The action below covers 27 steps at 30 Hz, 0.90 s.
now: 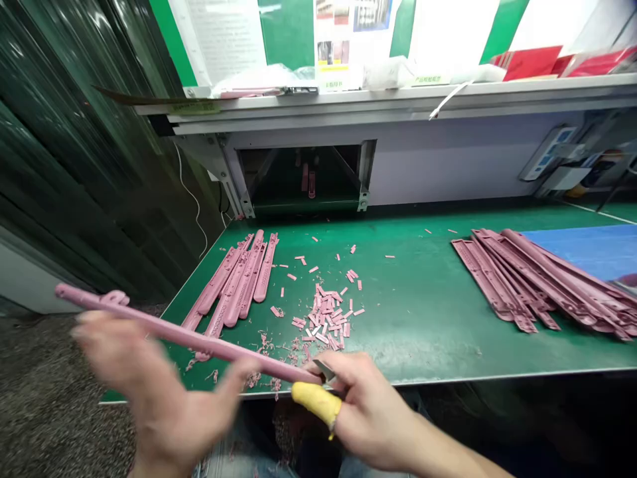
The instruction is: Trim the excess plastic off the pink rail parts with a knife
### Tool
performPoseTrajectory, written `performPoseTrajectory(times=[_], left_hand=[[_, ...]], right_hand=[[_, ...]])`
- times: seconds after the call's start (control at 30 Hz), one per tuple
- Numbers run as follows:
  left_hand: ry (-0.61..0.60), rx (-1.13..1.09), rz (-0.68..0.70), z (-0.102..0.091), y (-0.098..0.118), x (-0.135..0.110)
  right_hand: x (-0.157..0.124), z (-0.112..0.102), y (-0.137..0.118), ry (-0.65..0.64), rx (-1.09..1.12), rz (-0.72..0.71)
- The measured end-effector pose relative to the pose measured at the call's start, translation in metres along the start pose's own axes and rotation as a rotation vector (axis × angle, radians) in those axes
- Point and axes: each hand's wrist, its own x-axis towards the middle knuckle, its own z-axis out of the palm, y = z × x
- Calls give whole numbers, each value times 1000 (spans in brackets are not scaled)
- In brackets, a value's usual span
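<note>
A long, narrow pink plastic strip slants across the front, its far end raised at the left. My left hand, smeared by motion, supports the strip along its lower side, with thumb and fingers spaced along it; their exact grip is blurred. At the near end, my right hand is closed around a small knife, whose metal blade lies against the strip's tip. A yellow cover wraps my right thumb beside that tip. Most of the knife's handle is hidden in the palm.
Small pink offcuts and shavings litter the green work surface. Several pink strips lie at the left, and a larger stack of pink parts sits at the right. Behind is an opening below a shelf.
</note>
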Motion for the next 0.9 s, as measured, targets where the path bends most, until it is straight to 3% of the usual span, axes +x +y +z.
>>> performPoseTrajectory(times=[0.1,0.17,0.3,0.47,0.57,0.7,0.9], left_hand=[[-232,216,384,1,4,-7],[-372,245,530,-4,5,0],[-407,160,455,-20,-2,23],[-431,326,560,-33,3,38],[-417,335,616,-35,13,41],[-413,351,634,-36,20,40],[-410,321,585,-41,16,31]], right_hand=[[6,-34,-11,-217,98,54],[7,-51,-15,-295,99,17],[3,-57,-9,-84,-135,-186],[4,-37,4,29,-575,-462],[14,-29,4,116,-812,-542],[25,-29,-1,128,-924,-608],[26,-34,0,41,-952,-677]])
